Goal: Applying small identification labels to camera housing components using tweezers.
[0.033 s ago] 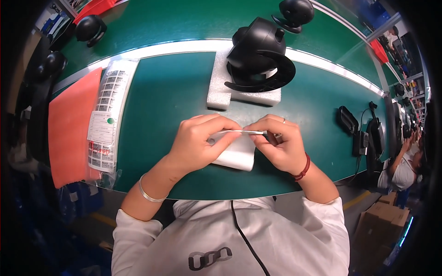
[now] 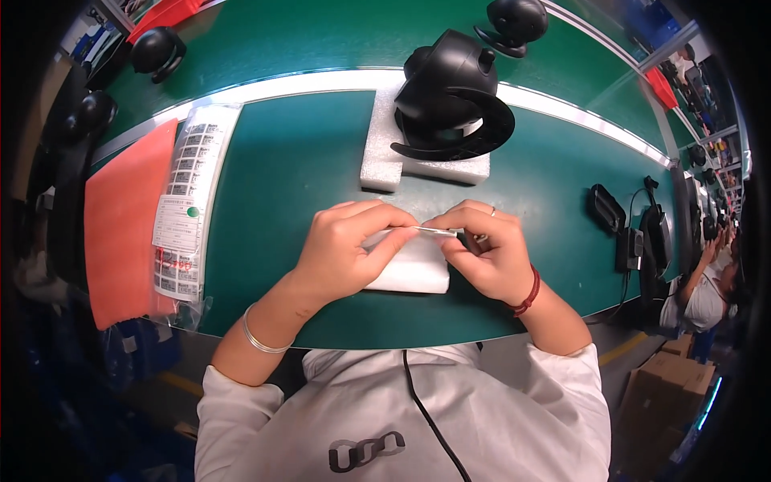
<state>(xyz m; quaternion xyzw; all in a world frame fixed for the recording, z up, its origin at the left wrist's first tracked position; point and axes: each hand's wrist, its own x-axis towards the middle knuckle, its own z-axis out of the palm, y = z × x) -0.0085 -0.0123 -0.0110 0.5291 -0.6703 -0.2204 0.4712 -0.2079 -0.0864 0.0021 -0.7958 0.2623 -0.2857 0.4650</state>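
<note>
My left hand (image 2: 341,249) and my right hand (image 2: 491,245) meet over the near middle of the green table. Both pinch the upper edge of a thin white sheet (image 2: 414,275), thumbs against forefingers. The sheet hangs below the fingers toward me, and its left part is hidden behind my left hand. Whether it is paper, film or a flat bag I cannot tell. Beyond my hands, a black rounded device (image 2: 450,84) with a curved arm rests on a white foam block (image 2: 381,165). Neither hand touches it.
At left, a clear-wrapped strip of printed labels (image 2: 186,173) overlaps an orange sheet (image 2: 124,225). Black parts and a cabled box (image 2: 630,251) lie at right. Similar black devices (image 2: 157,51) stand beyond the white rail. Cardboard boxes (image 2: 662,394) and another person (image 2: 697,299) are at far right.
The white sheet's lower edge has shifted slightly up and to the right, and its pinched edge tilts a little differently. Both hands stay almost in place.
</note>
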